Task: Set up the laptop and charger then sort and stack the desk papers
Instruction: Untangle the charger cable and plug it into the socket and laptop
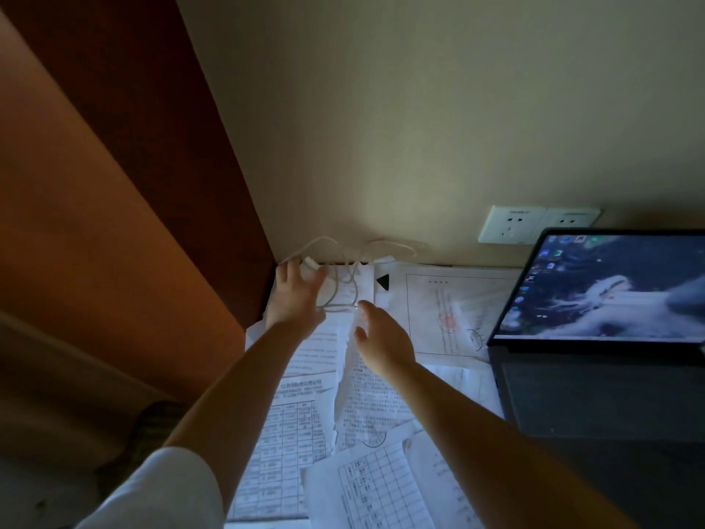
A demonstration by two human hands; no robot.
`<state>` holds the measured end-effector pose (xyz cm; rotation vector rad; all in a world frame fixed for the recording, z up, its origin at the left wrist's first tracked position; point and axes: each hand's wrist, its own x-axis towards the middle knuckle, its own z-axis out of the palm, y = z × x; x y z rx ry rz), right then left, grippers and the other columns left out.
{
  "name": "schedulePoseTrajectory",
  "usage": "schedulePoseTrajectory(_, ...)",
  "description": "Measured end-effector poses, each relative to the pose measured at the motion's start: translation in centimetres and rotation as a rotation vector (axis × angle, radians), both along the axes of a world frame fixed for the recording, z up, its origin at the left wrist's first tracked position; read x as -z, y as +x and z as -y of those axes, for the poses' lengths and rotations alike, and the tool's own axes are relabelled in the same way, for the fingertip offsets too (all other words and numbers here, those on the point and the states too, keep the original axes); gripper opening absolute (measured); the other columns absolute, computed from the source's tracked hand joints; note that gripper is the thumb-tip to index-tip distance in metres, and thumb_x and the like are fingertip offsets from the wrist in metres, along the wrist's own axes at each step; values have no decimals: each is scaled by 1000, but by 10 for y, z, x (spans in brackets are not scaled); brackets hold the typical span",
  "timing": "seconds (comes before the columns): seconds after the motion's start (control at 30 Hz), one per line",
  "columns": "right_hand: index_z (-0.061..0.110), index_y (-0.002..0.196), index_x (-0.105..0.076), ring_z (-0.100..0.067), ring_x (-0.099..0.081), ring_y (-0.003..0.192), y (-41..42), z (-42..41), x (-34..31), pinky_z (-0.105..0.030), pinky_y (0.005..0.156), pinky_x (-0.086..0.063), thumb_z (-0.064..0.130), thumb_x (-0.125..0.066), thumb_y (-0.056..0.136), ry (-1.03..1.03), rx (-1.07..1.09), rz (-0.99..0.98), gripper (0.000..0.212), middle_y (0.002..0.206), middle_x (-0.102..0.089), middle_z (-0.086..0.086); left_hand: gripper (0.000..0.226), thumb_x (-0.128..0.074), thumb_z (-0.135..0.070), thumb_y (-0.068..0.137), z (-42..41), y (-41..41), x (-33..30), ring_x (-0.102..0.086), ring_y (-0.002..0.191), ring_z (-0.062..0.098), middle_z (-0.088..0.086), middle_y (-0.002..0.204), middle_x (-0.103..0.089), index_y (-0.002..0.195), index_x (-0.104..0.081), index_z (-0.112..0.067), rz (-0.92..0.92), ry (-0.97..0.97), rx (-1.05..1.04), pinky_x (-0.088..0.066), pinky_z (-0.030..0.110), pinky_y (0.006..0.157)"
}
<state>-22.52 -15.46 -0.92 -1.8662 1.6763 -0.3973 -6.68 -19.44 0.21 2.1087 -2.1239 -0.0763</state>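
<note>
Loose white printed papers (305, 433) cover my worktop, light and slippery; my right hand (381, 343) hovers, fingers spread; my left hand (295, 295), fingers loosely open, reaches the limp white charger cable (345, 288) by the wall; best gripped at its stiff plug block, I judge.

Form (301, 387) header: Chinese characters, too blurred to read reliably.

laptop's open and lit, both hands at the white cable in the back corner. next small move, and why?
Probably close the left hand on the white charger and lift it with its cable off the papers. The wall socket looks empty, nothing is seen plugged into the laptop, and the right hand only hovers by the loops.
</note>
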Motion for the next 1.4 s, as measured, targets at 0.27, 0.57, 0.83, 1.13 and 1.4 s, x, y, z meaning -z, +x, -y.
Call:
schedulePoseTrajectory(0.27, 22, 147, -27, -17, -49, 126, 6, -47, -53, -32, 98, -44, 26, -44, 99, -29, 39, 62, 51, 143, -46, 0, 76, -75, -20, 72, -49, -1, -68, -37, 125, 38, 21, 144, -27, 137, -37, -30, -290, -360, -115, -54, 43, 74)
schedulePoseTrajectory(0.57, 16, 97, -61, -18, -64, 90, 16, -124, -103, -35, 84, -50, 46, -46, 95, 115, 362, 653, 33, 97, -66, -1, 74, -78, -38, 70, -166, -9, -83, -43, 121, 30, 11, 137, -33, 134, -41, -27, -438, -251, -238, -54, 41, 82)
schedulePoseTrajectory(0.83, 11, 69, -63, -19, -55, 61, 9, -198, -102, -35, 63, -47, 31, -61, 88, 95, 359, 595, 28, 66, -62, -4, 81, -87, -38, 63, -247, -20, -75, -57, 96, 16, -4, 122, -44, 130, -43, -30, -1012, 168, -148, -58, 33, 67)
schedulePoseTrajectory(1.13, 10, 67, -54, -7, -52, 47, -12, -231, -93, -12, 40, -37, 20, -66, 87, 151, 362, 625, 25, 60, -56, -1, 78, -79, -45, 60, -291, -8, -43, -64, 84, 26, 17, 111, -57, 125, -47, -15, -1481, 745, -122, -53, 31, 68)
schedulePoseTrajectory(1.4, 3, 76, -56, -16, -49, 51, -33, -238, -92, -24, 52, -45, 8, -51, 85, 403, 361, 584, 11, 64, -53, -7, 35, -68, -34, 85, -300, -29, -36, -60, 79, 22, 14, 98, -61, 107, -56, -9, -1519, 617, -275, -48, 28, 63)
